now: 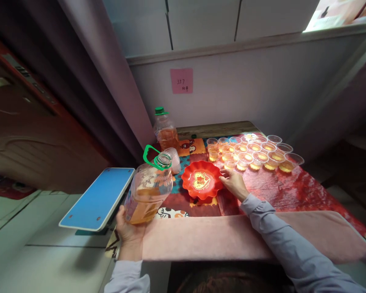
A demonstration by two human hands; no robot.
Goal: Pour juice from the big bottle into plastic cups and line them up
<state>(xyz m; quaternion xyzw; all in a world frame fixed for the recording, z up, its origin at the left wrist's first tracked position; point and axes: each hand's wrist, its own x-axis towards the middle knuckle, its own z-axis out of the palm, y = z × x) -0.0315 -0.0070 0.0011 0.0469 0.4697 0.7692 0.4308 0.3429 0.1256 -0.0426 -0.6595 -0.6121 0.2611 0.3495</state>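
My left hand (pixel 129 234) is wrapped round the lower side of a large clear plastic bottle (pixel 152 189). The bottle is tilted, uncapped, with a green carry handle at its neck and amber liquid in the bottom. My right hand (pixel 234 183) pinches the scalloped rim of a red plastic plate (pixel 187 179) that has a gold heart in its middle. Beyond that hand, several clear plastic cups (pixel 244 158) with amber liquid stand in rows. A stack of clear cups (pixel 175 160) leans just behind the bottle's neck.
A second capped bottle (pixel 167 136) of amber liquid stands at the table's back left. A pink cloth (pixel 201 240) lies along the front edge. To the left is a blue-topped stool (pixel 99 199). A wall with a pink note (pixel 181 80) rises behind the table.
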